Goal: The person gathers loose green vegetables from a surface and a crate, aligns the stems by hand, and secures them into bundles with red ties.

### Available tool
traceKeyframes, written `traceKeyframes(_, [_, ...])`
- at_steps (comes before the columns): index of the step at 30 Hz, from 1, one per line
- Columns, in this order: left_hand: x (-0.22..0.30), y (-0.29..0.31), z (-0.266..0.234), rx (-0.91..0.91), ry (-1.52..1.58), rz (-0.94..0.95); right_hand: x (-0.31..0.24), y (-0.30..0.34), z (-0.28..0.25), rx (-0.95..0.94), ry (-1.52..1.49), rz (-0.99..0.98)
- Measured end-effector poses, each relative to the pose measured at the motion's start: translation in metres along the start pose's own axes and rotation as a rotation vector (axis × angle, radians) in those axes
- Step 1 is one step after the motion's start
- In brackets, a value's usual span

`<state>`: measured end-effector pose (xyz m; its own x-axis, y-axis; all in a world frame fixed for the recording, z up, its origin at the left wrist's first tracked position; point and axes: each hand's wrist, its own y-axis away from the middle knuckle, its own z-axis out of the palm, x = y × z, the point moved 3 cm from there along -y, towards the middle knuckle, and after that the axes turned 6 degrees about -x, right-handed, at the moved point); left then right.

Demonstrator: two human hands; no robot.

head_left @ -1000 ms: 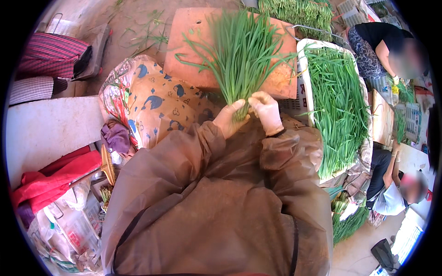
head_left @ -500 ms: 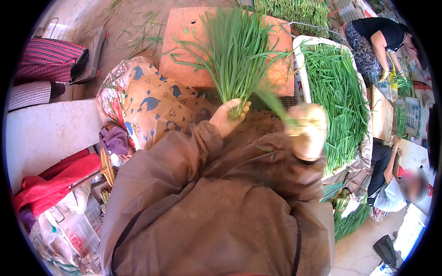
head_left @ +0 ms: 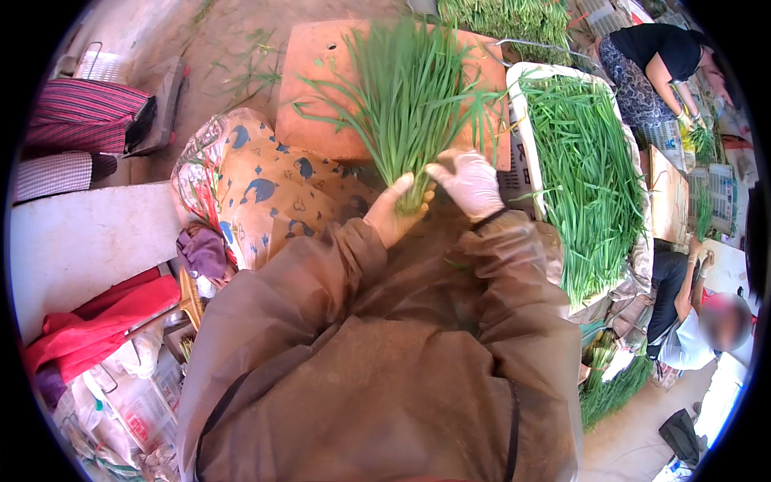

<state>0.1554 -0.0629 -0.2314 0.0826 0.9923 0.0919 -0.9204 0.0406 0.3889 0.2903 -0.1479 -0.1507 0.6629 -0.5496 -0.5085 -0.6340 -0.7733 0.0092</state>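
Note:
A fanned bunch of long green garlic chives (head_left: 409, 112) stands tilted away from me, its leaf tips spread over an orange-brown board. My left hand (head_left: 391, 213), in a thin pale glove, is closed around the lower stems, thumb on the near side. Just to the right, my right hand (head_left: 470, 185) wears a whitish glove. Its bent fingers are drawn together at the bunch's right edge near the stem ends. Whatever lies between those fingertips is too small to make out.
The orange-brown board (head_left: 316, 108) lies ahead. Close on my right stands a white-rimmed crate (head_left: 526, 149) full of chives (head_left: 590, 193). A patterned cloth (head_left: 261, 189) covers the left front. Two people work at the far right. A red cloth (head_left: 104, 321) lies at left.
My right hand, blurred at the right beside the crate with green leaves trailing from it, has swung back left to the bunch. The left hand keeps its hold on the chives.

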Motion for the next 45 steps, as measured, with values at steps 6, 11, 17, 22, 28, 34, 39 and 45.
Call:
traceKeyframes(6, [0.001,0.001,0.006,0.079,-0.192,-0.009,0.03,-0.008,0.032,-0.324,-0.537,0.283])
traceKeyframes(11, [0.001,-0.002,0.002,0.102,-0.168,-0.007,0.003,0.0,-0.037,-0.22,-1.161,0.253])
traceKeyframes(17, [0.003,-0.001,0.01,0.13,-0.141,-0.018,0.031,-0.036,-0.095,0.264,-1.473,0.118])
traceKeyframes(22, [0.003,-0.006,0.0,0.145,-0.133,-0.042,0.062,-0.084,-0.103,0.278,-1.523,0.23])
traceKeyframes(28, [0.001,-0.005,0.005,0.175,-0.103,-0.059,0.076,-0.08,-0.113,0.526,-0.296,0.174])
traceKeyframes(34, [0.001,-0.009,0.0,0.124,-0.061,-0.051,0.119,0.059,0.018,0.232,-0.265,0.682])
traceKeyframes(39, [0.004,-0.011,0.0,0.075,0.011,-0.059,0.06,0.054,0.072,-0.212,-1.012,0.815])
traceKeyframes(45, [0.008,-0.005,0.001,-0.082,0.064,0.021,0.041,0.015,-0.038,0.362,-1.521,0.388])
